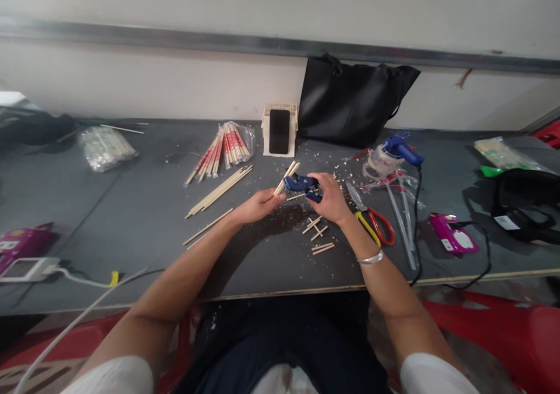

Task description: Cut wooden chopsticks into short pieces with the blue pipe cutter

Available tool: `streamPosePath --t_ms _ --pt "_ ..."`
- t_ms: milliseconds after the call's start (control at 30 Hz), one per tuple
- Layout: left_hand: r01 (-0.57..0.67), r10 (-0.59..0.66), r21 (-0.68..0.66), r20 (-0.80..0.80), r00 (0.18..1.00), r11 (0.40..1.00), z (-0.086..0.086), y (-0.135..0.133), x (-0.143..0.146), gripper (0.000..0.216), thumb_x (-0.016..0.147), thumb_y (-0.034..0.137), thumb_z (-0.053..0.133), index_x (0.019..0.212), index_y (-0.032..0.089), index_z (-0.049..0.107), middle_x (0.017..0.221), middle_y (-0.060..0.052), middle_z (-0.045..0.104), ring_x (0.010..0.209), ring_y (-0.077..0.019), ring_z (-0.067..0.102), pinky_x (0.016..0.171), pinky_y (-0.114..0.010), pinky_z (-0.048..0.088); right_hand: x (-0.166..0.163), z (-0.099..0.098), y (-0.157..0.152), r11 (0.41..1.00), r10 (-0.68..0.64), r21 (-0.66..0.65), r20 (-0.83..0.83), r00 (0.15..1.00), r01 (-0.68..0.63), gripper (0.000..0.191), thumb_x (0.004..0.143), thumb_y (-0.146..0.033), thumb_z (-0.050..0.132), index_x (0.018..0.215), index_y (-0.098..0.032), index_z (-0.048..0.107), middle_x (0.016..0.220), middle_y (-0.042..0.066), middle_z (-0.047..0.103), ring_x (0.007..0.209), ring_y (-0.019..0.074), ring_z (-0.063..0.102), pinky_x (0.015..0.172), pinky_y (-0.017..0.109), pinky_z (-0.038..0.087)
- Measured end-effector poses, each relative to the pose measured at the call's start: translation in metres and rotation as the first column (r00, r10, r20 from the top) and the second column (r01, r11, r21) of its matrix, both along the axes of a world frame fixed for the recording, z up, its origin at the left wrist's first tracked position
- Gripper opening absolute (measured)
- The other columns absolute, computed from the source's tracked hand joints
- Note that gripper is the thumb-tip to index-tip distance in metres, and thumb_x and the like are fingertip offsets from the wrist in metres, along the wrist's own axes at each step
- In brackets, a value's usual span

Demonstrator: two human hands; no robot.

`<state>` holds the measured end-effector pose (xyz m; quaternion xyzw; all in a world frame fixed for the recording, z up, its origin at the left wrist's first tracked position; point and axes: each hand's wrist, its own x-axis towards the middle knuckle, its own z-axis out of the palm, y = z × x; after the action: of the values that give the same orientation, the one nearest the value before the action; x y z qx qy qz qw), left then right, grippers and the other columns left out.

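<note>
My left hand point(259, 205) pinches a pair of pale wooden chopsticks point(287, 178), tilted up and away to the right. Around my right hand's fingers are the handles of a blue hand cutter point(301, 185), whose jaws meet the chopsticks just beyond my left fingertips. My right hand point(329, 199) is closed on that tool. Short cut stick pieces point(322, 247) lie below my right hand, a few of them crossed. To the left of my left hand rest several whole chopsticks point(221, 190) and a thinner stick or two.
Behind are red-wrapped chopsticks point(223, 149), a phone point(279, 132) on a small wooden stand, and a black bag point(350, 99). Scissors point(375, 222), a blue glue gun point(400, 148) with its cord, clear glue sticks point(401, 225) and a purple box point(454, 234) occupy the right side. Wood chips litter the middle.
</note>
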<state>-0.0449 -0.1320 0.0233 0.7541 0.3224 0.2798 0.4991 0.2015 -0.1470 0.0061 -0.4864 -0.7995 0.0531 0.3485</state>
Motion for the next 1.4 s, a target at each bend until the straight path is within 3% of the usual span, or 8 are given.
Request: streamPosePath --t_ms 267,567,900,1400 --pt "0.095 -0.088 0.083 -0.088 0.992 0.992 0.000 0.000 -0.001 0.050 0.096 0.063 0.044 0.068 0.022 0.039 0.057 0.006 0.039 0.056 -0.0095 0.037 0.052 -0.024 0.034 -0.001 -0.001 -0.001 1.000 0.017 -0.025 0.107 0.994 -0.014 0.059 0.075 -0.020 0.066 0.133 -0.024 0.053 0.126 0.013 0.064 0.120 0.0347 0.057 0.106 0.053 0.045" --pt "0.105 -0.090 0.119 -0.123 0.988 0.987 -0.004 0.001 -0.003 0.044 0.098 0.055 0.044 0.068 0.023 0.039 0.056 0.005 0.041 0.056 -0.0104 0.038 0.051 -0.025 0.035 -0.003 0.003 -0.004 0.999 -0.016 -0.039 0.246 0.969 0.026 0.062 0.074 -0.014 0.066 0.134 -0.023 0.054 0.124 0.013 0.062 0.118 0.0344 0.055 0.103 0.050 0.046" --pt "0.075 -0.066 0.053 -0.150 0.986 0.996 0.001 -0.001 -0.003 0.041 0.095 0.054 0.044 0.069 0.023 0.039 0.057 0.006 0.040 0.056 -0.0097 0.038 0.052 -0.025 0.034 -0.009 0.013 -0.008 0.986 -0.119 -0.078 0.282 0.952 0.146 0.029 0.081 -0.016 0.060 0.109 -0.024 0.065 0.095 0.008 0.067 0.096 0.0277 0.060 0.086 0.038 0.048" --pt "0.023 -0.041 -0.101 -0.185 0.982 0.995 0.003 -0.003 -0.001 0.047 0.091 0.061 0.049 0.065 0.023 0.038 0.052 0.007 0.038 0.047 -0.0084 0.036 0.047 -0.023 0.033 -0.020 0.021 -0.014 0.923 -0.187 -0.244 0.391 0.901 0.298 0.011 0.087 -0.028 0.060 0.096 -0.025 0.065 0.099 0.007 0.078 0.093 0.0248 0.071 0.070 0.029 0.045"
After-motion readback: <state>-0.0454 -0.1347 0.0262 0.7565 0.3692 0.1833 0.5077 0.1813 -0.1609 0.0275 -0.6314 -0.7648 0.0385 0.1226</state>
